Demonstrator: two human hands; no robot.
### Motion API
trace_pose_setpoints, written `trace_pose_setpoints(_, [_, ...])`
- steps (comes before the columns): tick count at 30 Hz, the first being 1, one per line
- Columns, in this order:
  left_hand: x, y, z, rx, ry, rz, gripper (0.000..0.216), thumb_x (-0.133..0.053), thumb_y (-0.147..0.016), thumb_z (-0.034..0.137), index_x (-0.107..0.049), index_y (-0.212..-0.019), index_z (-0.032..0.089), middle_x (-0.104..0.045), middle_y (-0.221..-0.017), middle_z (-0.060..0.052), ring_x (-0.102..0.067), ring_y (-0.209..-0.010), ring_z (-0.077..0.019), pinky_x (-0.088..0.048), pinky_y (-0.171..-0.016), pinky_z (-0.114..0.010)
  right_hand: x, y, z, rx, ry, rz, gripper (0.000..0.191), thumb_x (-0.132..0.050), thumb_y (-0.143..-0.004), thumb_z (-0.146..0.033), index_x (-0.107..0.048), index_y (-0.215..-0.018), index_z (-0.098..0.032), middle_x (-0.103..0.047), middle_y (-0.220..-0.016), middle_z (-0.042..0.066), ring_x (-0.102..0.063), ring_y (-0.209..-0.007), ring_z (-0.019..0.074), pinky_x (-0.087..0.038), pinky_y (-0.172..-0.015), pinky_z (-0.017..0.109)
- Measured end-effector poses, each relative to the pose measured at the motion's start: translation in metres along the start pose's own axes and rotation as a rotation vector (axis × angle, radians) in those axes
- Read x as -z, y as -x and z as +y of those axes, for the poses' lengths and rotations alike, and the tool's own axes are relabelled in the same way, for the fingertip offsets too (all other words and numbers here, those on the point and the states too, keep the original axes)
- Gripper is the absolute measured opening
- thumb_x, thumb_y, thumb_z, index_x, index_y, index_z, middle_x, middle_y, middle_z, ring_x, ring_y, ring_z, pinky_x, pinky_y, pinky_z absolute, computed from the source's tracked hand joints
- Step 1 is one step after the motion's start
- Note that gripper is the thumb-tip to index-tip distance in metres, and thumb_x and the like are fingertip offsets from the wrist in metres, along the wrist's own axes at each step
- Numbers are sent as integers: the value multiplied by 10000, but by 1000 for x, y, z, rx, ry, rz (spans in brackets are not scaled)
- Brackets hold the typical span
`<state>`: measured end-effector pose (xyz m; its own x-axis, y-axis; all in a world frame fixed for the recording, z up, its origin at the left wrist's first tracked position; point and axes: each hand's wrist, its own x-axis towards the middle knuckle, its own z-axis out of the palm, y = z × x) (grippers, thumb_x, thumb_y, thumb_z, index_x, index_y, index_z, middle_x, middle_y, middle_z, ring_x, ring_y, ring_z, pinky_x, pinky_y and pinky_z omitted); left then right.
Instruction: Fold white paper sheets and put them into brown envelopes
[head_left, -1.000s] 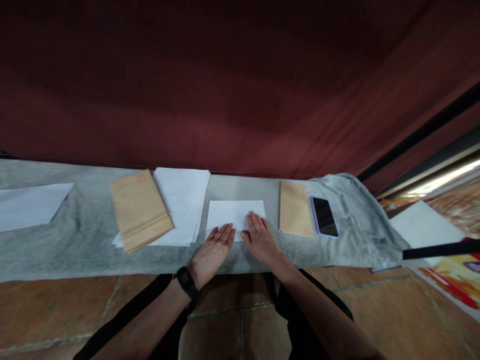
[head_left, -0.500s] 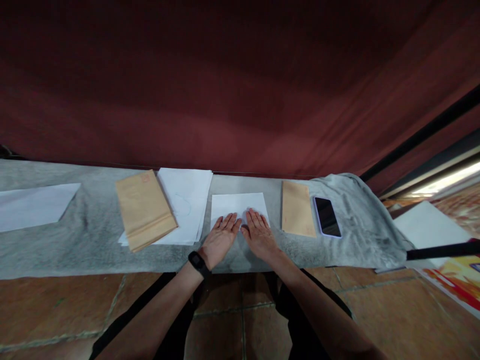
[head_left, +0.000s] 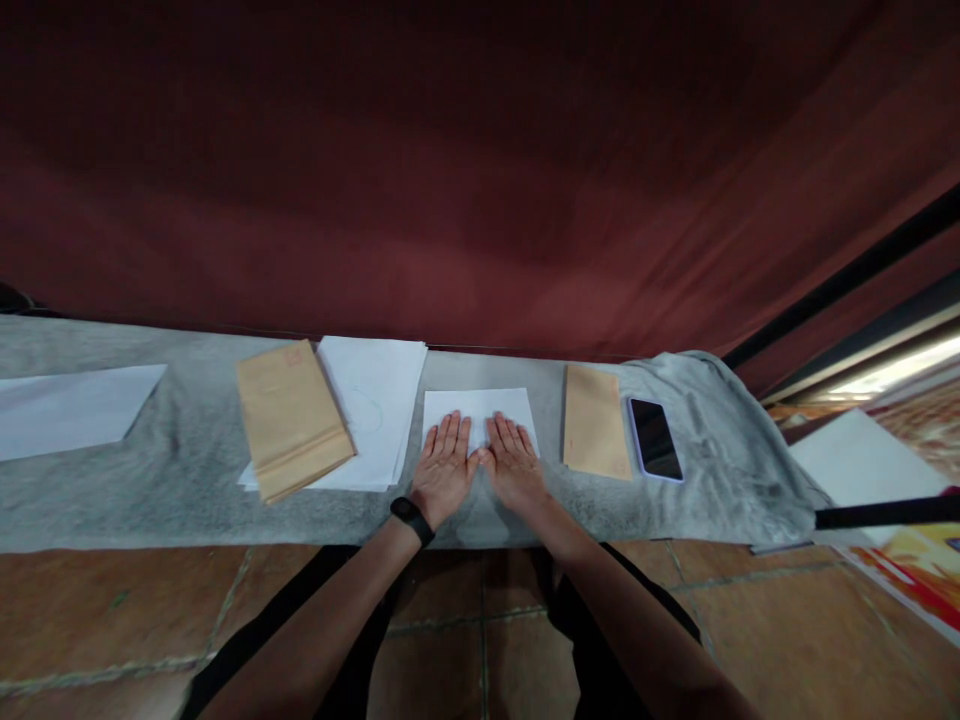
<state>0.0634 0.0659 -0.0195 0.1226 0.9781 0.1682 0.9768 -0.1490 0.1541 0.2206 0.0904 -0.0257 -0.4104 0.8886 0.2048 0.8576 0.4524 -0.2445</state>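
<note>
A small white sheet of paper (head_left: 475, 402), perhaps folded, lies on the grey cloth in front of me. My left hand (head_left: 445, 462) rests flat on its left part, fingers stretched forward. On the right part lies my right hand (head_left: 513, 464), also flat, with the two thumbs meeting near the middle. The paper's near edge is hidden under the hands. Left of it is a stack of white sheets (head_left: 382, 385) with a faint drawn curve on top. Several brown envelopes (head_left: 289, 405) lie partly over that stack. To the right is another brown envelope (head_left: 596, 420).
A phone (head_left: 655, 438) with a dark screen lies right of the single envelope. Another white sheet (head_left: 75, 405) is at the far left of the grey cloth (head_left: 195, 460). A dark red curtain (head_left: 480, 250) hangs behind; tiled floor (head_left: 750, 620) shows in front.
My left hand has turned to point straighter forward and slid slightly up the paper. My right hand has shifted slightly forward, and the thumbs have come together.
</note>
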Motion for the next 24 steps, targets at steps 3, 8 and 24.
trace_pose_setpoints(3, [-1,2,-2,32,-17,24,665,-311,-1038,449,-333,-1559,36,-287,-1642,-199,-245,-1541,-298,-208,-1259,-477,-1,2,6,-48,37,31,577,-363,-1067,-363,-339,-1572,-83,-307,-1639,149,-292,-1527,271,-224,-1251,466])
trace_pose_setpoints(8, [-2,4,-8,57,-33,45,701,-300,-1035,481,-318,-1558,15,-298,-1632,-215,-258,-1535,-312,-235,-1248,-487,0,7,18,-101,100,91,601,-364,-1064,-371,-347,-1555,-25,-334,-1619,193,-346,-1498,299,-260,-1231,477])
trace_pose_setpoints(24, [34,17,0,-166,-157,-199,451,-395,-994,139,-522,-1423,80,-475,-1538,-215,-444,-1447,-264,-365,-1186,-428,11,19,22,-202,162,91,576,-412,-1034,-326,-434,-1492,21,-431,-1552,251,-443,-1432,334,-349,-1165,472])
